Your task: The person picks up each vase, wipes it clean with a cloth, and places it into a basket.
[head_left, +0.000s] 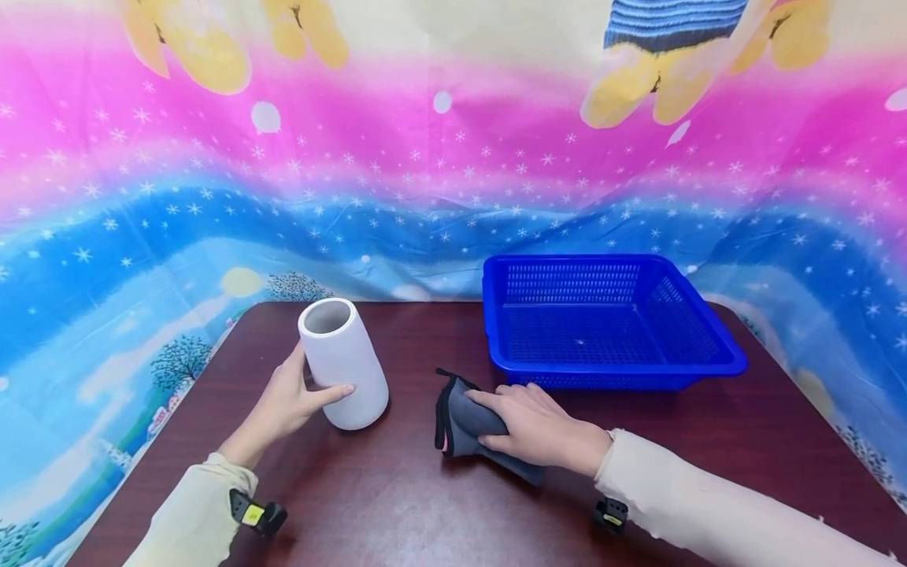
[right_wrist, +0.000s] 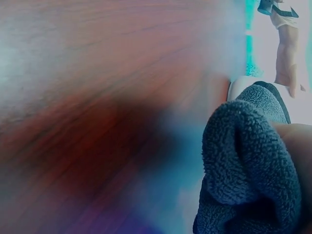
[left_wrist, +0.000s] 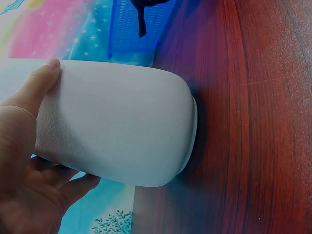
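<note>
My left hand (head_left: 286,402) grips a white tapered vase (head_left: 347,370) around its side, thumb across the front. The vase leans slightly, its round mouth facing up; whether its base touches the table is hard to tell. In the left wrist view, the vase's smooth wall (left_wrist: 122,122) lies between the thumb and the fingers. To the right of the vase, my right hand (head_left: 542,425) holds a bunched grey cloth (head_left: 468,421) with black edging and a small loop. Up close, the right wrist view shows the cloth's fuzzy pile (right_wrist: 243,156).
A blue perforated plastic basket (head_left: 616,370) stands at the back right, just beyond my right hand. The dark reddish-brown wooden table (head_left: 397,504) spans the front. Behind it hangs a colourful printed curtain (head_left: 425,228) with snowflakes.
</note>
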`<state>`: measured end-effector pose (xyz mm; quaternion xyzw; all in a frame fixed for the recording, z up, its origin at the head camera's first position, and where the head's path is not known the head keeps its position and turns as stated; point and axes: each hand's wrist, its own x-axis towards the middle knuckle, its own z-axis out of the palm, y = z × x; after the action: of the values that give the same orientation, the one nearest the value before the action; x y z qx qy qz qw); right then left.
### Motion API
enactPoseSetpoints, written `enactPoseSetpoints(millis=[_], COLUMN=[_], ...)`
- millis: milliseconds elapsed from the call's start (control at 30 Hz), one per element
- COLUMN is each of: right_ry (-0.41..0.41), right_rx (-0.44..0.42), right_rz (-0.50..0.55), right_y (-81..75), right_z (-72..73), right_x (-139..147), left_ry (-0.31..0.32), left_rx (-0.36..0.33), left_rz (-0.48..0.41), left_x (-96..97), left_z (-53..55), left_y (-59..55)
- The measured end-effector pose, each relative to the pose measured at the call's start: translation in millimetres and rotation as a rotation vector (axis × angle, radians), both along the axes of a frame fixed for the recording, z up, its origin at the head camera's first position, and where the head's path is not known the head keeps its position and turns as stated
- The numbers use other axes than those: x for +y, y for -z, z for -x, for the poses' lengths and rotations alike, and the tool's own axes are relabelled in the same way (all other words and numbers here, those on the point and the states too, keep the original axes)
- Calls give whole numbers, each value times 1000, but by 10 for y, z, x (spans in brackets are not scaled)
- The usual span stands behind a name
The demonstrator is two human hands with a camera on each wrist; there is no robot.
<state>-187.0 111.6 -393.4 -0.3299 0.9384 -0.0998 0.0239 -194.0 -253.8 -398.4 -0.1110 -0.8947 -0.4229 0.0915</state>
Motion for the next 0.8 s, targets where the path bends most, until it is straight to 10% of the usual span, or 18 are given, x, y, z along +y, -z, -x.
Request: enactPoseSetpoints(millis=[800], right_ry=[-57], right_rx=[64], right_rz=[0], right_y=[232], right_z=[-162], right_x=[204], left_ry=[-7], left_rx=[-17], left_rz=[6], left_x=[7], left_z=[1], left_y=[-39])
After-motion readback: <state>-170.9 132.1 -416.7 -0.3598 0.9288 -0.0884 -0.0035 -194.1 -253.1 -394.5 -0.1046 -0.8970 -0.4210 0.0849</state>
